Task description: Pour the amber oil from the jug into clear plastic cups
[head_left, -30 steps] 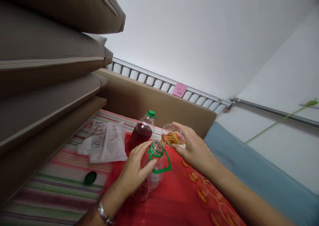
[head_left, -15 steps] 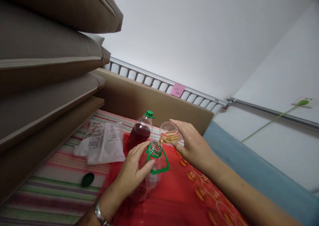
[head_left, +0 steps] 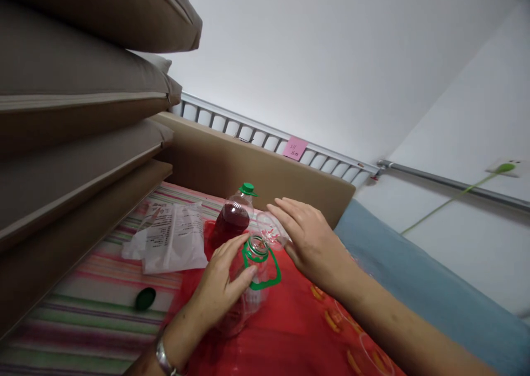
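My left hand (head_left: 223, 279) is wrapped round the upper part of a clear plastic bottle (head_left: 253, 298) with a green loop handle (head_left: 275, 274) and an uncapped mouth. Between the fingers and thumb of my right hand (head_left: 308, 243) is a clear plastic cup (head_left: 269, 227), tilted with its rim at the bottle's mouth. Reddish streaks show through the cup; whether liquid is left in it I cannot tell. Just behind stands a second bottle (head_left: 232, 218), green-capped and partly filled with dark red liquid. A dark green cap (head_left: 145, 298) lies to the left on the striped cloth.
A red sheet (head_left: 285, 321) with orange patterns and clear rings lies under the bottles, over a striped cloth (head_left: 95, 293). Left are a white printed plastic bag (head_left: 176, 238) and stacked cushions (head_left: 83, 72). Behind are a tan board (head_left: 248, 163) and a radiator (head_left: 232, 127).
My right hand has moved slightly left and tipped the cup further over the bottle's mouth. The yellow-orange look inside the cup is gone. My left hand and the bottle stay in place.
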The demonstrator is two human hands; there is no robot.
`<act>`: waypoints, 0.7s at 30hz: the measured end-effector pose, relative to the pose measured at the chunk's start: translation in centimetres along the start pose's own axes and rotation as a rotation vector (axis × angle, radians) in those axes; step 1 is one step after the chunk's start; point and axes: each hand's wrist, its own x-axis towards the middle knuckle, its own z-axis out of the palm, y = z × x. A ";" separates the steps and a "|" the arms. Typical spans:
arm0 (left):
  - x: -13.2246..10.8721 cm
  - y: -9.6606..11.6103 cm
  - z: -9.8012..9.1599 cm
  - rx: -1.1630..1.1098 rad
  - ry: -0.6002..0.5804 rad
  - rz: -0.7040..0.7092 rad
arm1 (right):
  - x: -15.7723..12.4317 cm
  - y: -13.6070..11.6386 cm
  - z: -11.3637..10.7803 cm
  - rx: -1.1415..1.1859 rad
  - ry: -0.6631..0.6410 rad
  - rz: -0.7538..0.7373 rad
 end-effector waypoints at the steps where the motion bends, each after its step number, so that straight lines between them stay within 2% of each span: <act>1: 0.0 0.0 0.0 -0.002 0.003 0.001 | 0.0 -0.1 0.0 0.009 0.001 0.003; 4: 0.1 0.0 0.0 -0.002 0.001 -0.010 | -0.1 0.4 0.6 0.172 0.004 0.123; 6: 0.1 0.0 -0.1 -0.006 -0.006 -0.025 | -0.4 1.6 2.3 0.394 0.027 0.358; 9: 0.2 0.2 -0.2 -0.019 -0.015 -0.050 | -1.4 3.9 6.8 0.817 0.129 0.839; 12: 0.2 0.3 -0.2 -0.022 -0.015 -0.075 | -2.3 5.2 12.3 1.147 0.286 1.162; 16: 0.1 0.2 -0.2 -0.006 0.002 -0.111 | -2.6 4.6 17.9 1.162 0.379 1.247; 21: 0.0 0.0 -0.2 0.023 -0.010 -0.150 | -2.5 3.6 22.2 1.122 0.407 1.306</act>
